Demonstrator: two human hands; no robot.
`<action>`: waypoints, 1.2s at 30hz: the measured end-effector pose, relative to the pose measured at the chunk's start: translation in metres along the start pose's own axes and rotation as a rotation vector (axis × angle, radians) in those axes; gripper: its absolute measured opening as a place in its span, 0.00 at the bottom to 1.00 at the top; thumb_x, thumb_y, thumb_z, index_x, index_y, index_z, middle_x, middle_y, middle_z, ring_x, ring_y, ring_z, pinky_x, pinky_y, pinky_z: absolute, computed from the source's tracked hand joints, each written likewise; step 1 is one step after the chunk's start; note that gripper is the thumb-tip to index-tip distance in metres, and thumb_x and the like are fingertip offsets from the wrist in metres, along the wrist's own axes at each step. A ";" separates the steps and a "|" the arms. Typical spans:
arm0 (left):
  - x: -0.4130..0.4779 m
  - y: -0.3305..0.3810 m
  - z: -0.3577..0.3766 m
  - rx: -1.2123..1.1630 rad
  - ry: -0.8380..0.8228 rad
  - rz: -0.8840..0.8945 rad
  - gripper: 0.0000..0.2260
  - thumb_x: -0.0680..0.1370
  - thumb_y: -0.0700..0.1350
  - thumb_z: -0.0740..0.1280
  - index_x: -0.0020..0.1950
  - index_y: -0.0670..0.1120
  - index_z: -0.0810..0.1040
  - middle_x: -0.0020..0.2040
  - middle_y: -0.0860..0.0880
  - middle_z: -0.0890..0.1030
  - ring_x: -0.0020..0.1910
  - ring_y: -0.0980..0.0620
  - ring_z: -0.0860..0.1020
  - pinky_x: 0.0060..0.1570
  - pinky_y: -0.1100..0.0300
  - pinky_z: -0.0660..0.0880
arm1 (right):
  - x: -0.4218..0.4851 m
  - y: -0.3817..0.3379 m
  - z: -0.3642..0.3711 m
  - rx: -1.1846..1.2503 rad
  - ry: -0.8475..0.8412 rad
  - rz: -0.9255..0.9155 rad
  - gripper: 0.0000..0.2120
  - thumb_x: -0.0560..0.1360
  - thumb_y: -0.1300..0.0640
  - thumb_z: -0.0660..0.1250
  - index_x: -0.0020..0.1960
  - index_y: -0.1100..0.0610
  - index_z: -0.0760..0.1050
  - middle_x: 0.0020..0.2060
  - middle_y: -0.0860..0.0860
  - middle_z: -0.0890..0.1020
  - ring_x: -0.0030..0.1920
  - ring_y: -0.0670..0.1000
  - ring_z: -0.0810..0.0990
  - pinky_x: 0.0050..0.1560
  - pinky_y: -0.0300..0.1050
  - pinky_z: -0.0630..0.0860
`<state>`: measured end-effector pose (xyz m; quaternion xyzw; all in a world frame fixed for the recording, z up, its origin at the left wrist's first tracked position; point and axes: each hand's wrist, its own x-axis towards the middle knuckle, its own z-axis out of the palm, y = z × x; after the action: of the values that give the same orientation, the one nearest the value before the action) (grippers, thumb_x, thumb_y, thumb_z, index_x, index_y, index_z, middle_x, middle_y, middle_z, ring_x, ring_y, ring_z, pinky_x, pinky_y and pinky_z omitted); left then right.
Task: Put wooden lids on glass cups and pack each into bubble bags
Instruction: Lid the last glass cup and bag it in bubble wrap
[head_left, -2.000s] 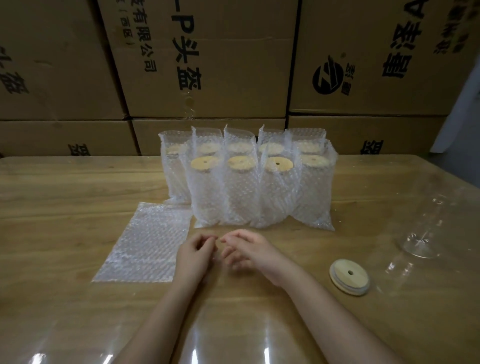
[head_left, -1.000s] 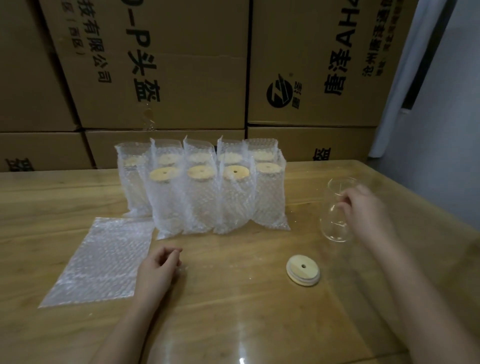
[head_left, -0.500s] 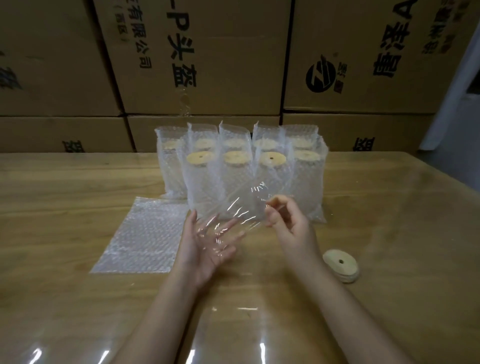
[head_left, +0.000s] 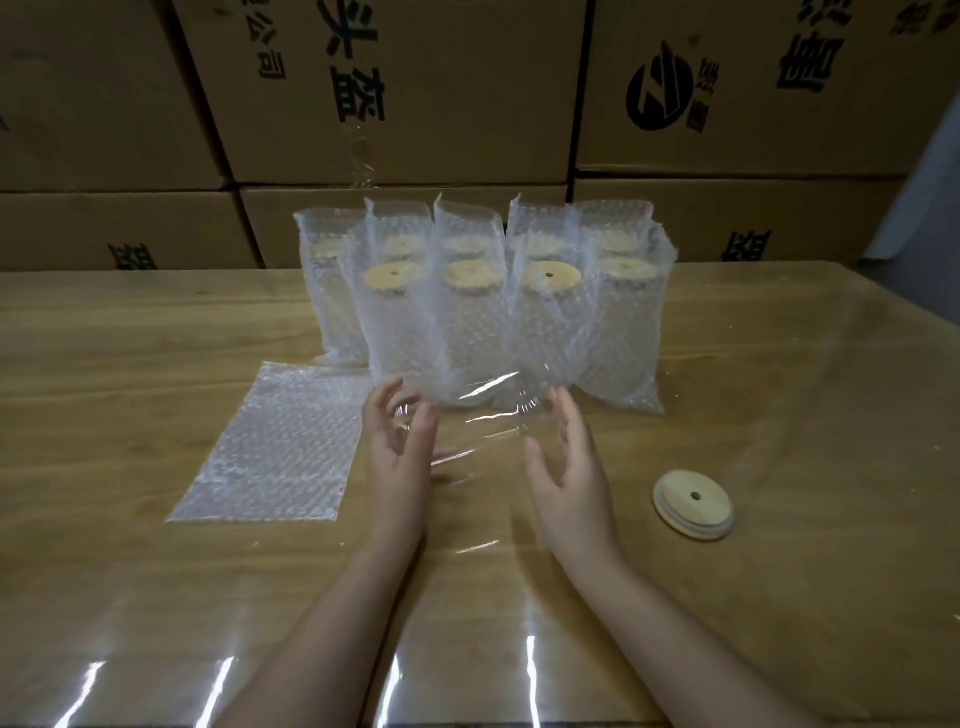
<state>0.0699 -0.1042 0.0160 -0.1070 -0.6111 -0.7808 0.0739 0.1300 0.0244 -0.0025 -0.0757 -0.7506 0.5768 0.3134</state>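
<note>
**Q:** Where is the glass cup located, and how is it held?

**A:** The glass cup is held on its side above the table, between both hands. The left hand is curled round the cup's left end, with thumb and fingers at the rim. The right hand is closed lightly round the right end, with the thumb on the near side and the fingers on the far side. The cup is transparent and blurred, so it cannot be told which end is the mouth.

**Q:** What is found around the cup, and what is obstructed?

**A:** A wooden lid is laid flat on the table to the right of the right hand, well apart from the cup, with its centre hole facing up. A flat bubble bag is laid just left of the left hand. The packed cups are stood upright in two rows just beyond the hands, each enclosed in a bubble bag and fitted with a lid. The far row is partly hidden by the near row. The bases of the middle bags in the near row are overlapped by the held cup and seen through it. Cardboard boxes printed with black characters are stacked beyond the far table edge. Glare streaks are seen on the glossy table surface near the near edge.
</note>
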 end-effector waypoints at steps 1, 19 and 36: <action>-0.002 0.002 0.001 0.025 -0.010 0.032 0.17 0.75 0.54 0.66 0.62 0.59 0.67 0.63 0.44 0.72 0.59 0.47 0.77 0.41 0.54 0.81 | 0.001 0.000 -0.001 -0.004 0.002 -0.014 0.26 0.78 0.61 0.63 0.72 0.48 0.59 0.71 0.47 0.68 0.72 0.44 0.65 0.71 0.45 0.63; 0.009 -0.003 -0.005 -0.078 -0.218 -0.244 0.14 0.73 0.55 0.61 0.56 0.53 0.74 0.46 0.45 0.80 0.37 0.46 0.83 0.21 0.62 0.71 | 0.012 -0.010 -0.013 0.343 -0.106 0.058 0.22 0.71 0.35 0.57 0.64 0.39 0.69 0.63 0.38 0.75 0.65 0.40 0.73 0.60 0.35 0.70; -0.005 -0.001 -0.003 0.188 -0.001 0.174 0.16 0.73 0.58 0.63 0.60 0.68 0.68 0.58 0.61 0.72 0.58 0.58 0.74 0.48 0.39 0.78 | 0.005 -0.007 -0.003 0.257 -0.116 0.068 0.19 0.80 0.49 0.53 0.69 0.40 0.56 0.74 0.43 0.61 0.74 0.38 0.58 0.74 0.40 0.56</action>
<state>0.0740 -0.1074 0.0129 -0.1528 -0.6700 -0.7107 0.1506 0.1293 0.0273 0.0061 -0.0268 -0.6845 0.6816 0.2571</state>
